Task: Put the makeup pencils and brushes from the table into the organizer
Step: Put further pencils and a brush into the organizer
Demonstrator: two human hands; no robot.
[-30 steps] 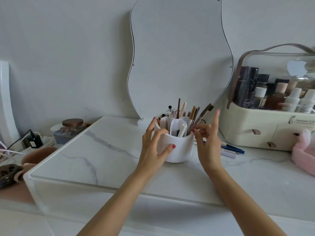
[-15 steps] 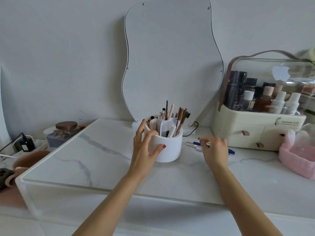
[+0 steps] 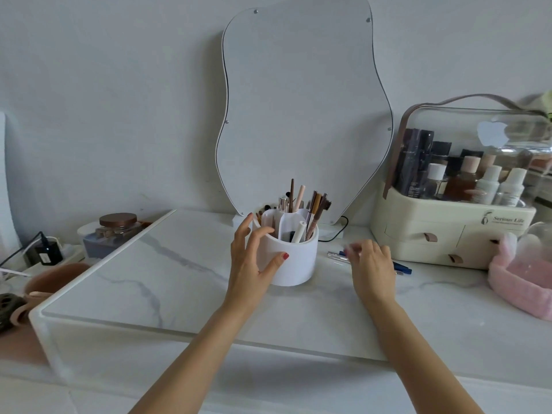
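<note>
A round white organizer stands mid-table, with several pencils and brushes upright in its compartments. My left hand wraps its left side, thumb on the front wall. To its right, a few pencils, silver and blue, lie flat on the marble table. My right hand hovers over them, fingers curled down and blurred; whether it grips one cannot be told. A blue pencil end sticks out past the hand's right side.
A wavy mirror leans on the wall behind the organizer. A cream cosmetics case with bottles stands at the right, a pink fluffy basket in front of it. A lidded glass jar sits at the left, off the marble slab.
My right hand left the organizer's rim and dropped to the loose pencils on the table. The left hand kept its hold on the organizer. The camera tilted slightly.
</note>
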